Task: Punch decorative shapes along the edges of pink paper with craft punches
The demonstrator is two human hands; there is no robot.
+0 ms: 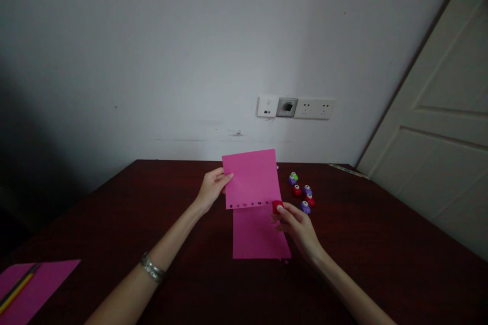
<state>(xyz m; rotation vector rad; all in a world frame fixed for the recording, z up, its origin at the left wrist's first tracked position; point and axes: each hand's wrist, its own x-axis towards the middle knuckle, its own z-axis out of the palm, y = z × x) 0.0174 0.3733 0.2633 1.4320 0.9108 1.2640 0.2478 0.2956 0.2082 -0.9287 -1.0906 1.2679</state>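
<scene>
My left hand (213,189) pinches the left edge of a pink sheet of paper (251,175), holding it raised and tilted above the table. A row of several small punched shapes runs along the sheet's lower edge. At that edge's right corner, my right hand (299,226) is closed on a red craft punch (277,206), its thumb on the pale button. The punch meets the paper's corner; whether its button is pressed down I cannot tell. Beneath lies another pink sheet (259,236), partly covered by the raised one.
Several red, purple and green craft punches (305,207) sit to the right on the dark red table (190,284). Pencils (17,292) lie on a pink sheet (49,284) at the lower left. Behind stands a wall with sockets (313,108); a white door (438,127) is at right.
</scene>
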